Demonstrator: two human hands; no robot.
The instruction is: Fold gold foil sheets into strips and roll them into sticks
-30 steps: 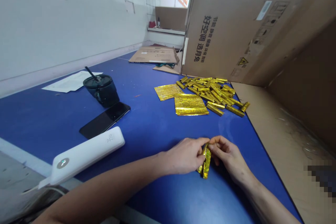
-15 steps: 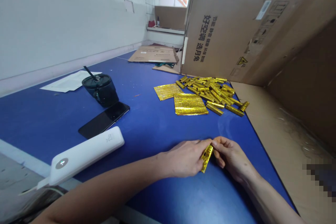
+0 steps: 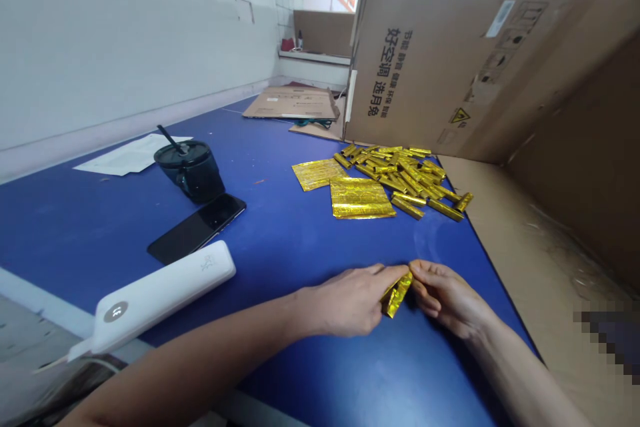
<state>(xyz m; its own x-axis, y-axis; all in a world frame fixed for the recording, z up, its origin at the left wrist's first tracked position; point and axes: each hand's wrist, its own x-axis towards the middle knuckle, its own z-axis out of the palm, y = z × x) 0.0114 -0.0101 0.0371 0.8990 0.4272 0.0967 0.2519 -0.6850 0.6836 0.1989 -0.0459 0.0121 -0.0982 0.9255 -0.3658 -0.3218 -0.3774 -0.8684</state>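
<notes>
Both hands work at one small piece of shiny gold foil paper [image 3: 399, 295], folded with a gap between its layers, low over the blue table. My left hand [image 3: 356, 299] is closed on its left side, with the fingertips partly hidden behind the foil. At the upper right corner, the thumb and index finger of my right hand [image 3: 443, 293] pinch the foil, and the other fingers curl beneath. Beyond the hands lie a flat gold foil sheet [image 3: 363, 199] and a stack or second sheet [image 3: 316, 173], beside a heap of several rolled gold foil tubes [image 3: 413, 177].
On the left are a dark lidded mug with a straw [image 3: 193, 173], a black phone [image 3: 197, 229], a white power bank [image 3: 165, 293] and white paper [image 3: 123, 157]. A large cardboard box [image 3: 430, 67] stands along the right edge. Flat cardboard [image 3: 290, 103] lies at the back of the blue table [image 3: 280, 240].
The foil piece has tilted and its layers have spread wider apart. My right hand has shifted slightly right, and my left fingertips reach a little further right.
</notes>
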